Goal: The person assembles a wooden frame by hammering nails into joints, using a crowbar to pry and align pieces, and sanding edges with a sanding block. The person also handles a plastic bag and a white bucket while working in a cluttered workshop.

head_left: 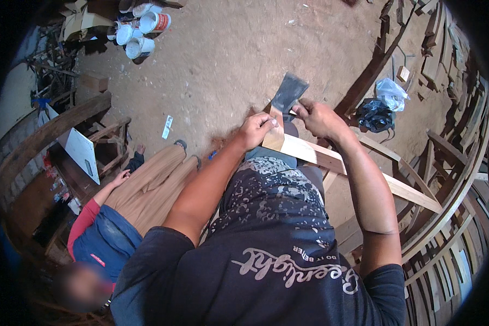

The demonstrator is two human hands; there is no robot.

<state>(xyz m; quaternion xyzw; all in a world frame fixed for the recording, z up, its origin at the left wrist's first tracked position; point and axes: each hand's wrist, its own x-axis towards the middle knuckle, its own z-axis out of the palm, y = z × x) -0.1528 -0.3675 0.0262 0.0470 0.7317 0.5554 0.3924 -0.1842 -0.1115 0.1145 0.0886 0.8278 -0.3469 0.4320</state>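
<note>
A pale wooden frame (314,154) extends in front of me, one long bar running off to the right under my right forearm. My left hand (257,131) is closed on the frame's near corner block, its thumb and fingers against the wood. Between the fingers of my right hand (321,118) is a dark grey flat rectangular piece (290,93). It rests at the upper end of the short wooden upright; whether it is a blade or an abrasive sheet cannot be made out.
Another person (141,185) stands close on my left. White buckets (140,48) are at the far left, and plastic bags (391,95) lie on the dirt floor at right. Stacked timber (451,255) lines the right side. A white panel (80,155) leans beyond the person.
</note>
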